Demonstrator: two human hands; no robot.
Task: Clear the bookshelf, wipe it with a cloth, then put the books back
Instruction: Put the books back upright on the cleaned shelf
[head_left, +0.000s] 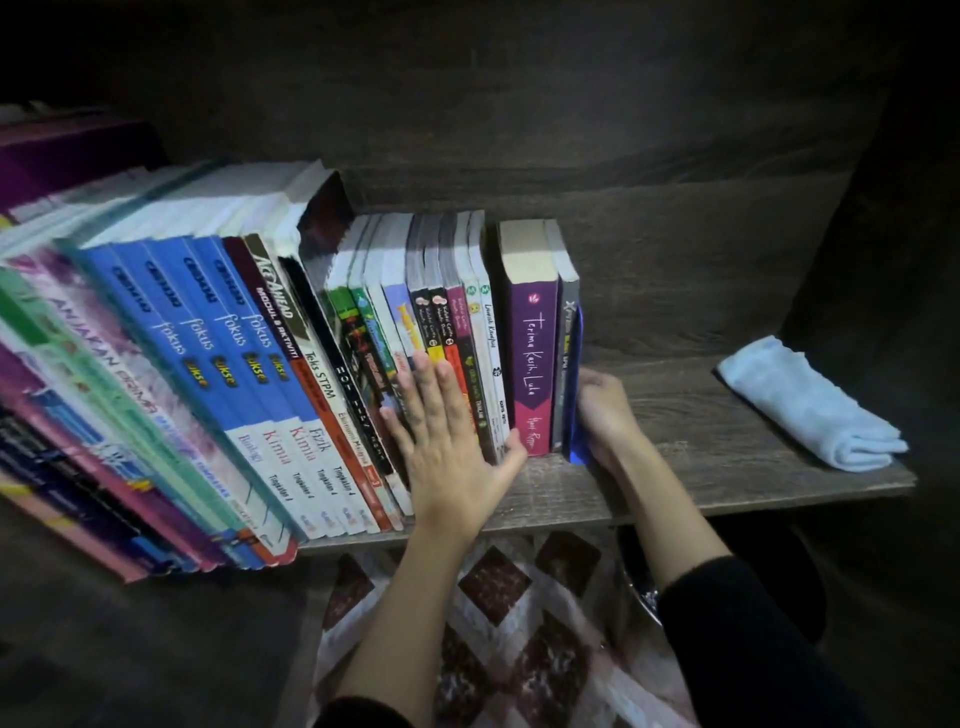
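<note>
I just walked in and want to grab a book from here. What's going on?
A person is working along the book row on the wooden shelf. Their left hand lies flat on the spines of the slim paperbacks, while the right hand holds the blue-covered book at the row's right end. A folded pale cloth lies untouched on the shelf's bare right part.

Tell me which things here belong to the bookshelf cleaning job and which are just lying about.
Job: row of books; wooden shelf; folded white cloth; left hand flat on the spines; right hand gripping the thin blue book at the row's end.
Lying about: patterned rug below; dark round container under the shelf.
</note>
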